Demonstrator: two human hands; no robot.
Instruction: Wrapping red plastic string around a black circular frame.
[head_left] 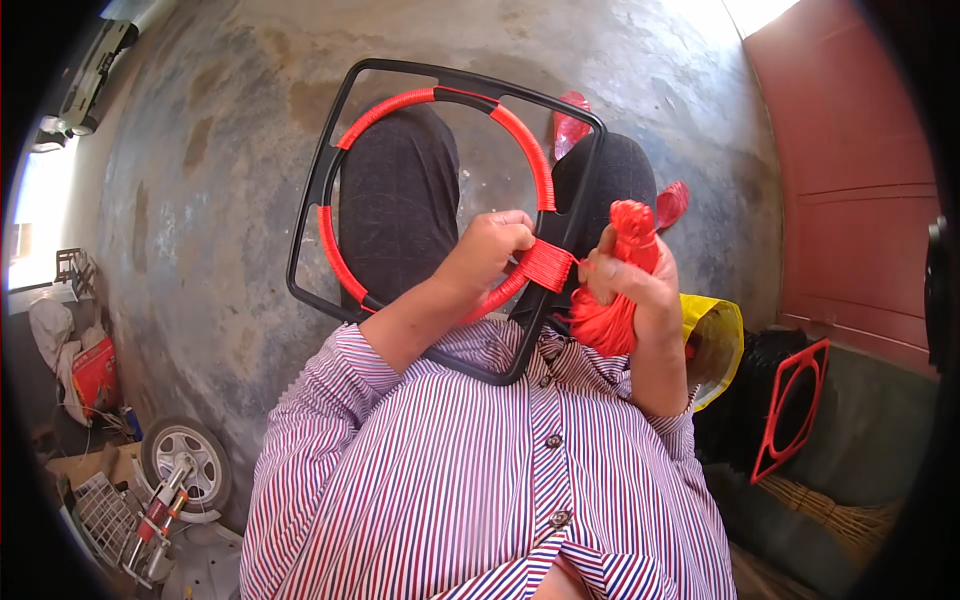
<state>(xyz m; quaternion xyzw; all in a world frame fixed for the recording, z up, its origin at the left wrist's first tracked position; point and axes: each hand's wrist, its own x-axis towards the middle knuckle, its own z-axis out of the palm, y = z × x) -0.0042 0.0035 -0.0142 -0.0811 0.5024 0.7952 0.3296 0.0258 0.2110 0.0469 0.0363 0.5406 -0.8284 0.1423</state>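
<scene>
Across my lap rests a black square frame (308, 215) with a round ring inside it. Red cord (527, 150) is wound tightly round several stretches of the ring, with black gaps between them. My left hand (490, 250) is closed on the ring at its lower right, beside a wide band of red cord (547, 266) that wraps the ring and the frame's side bar together. To the right of the frame, my right hand (640, 280) is wrapped round a hank of red cord (606, 325). A short strand runs from the hank to the wide band.
A yellow bag (728, 335) stands by my right arm. Beyond it, a red frame with a ring (795, 410) leans on dark stacked frames. A wheel (187, 465) and a wire basket (103, 512) lie lower left. A red door (850, 180) is at right.
</scene>
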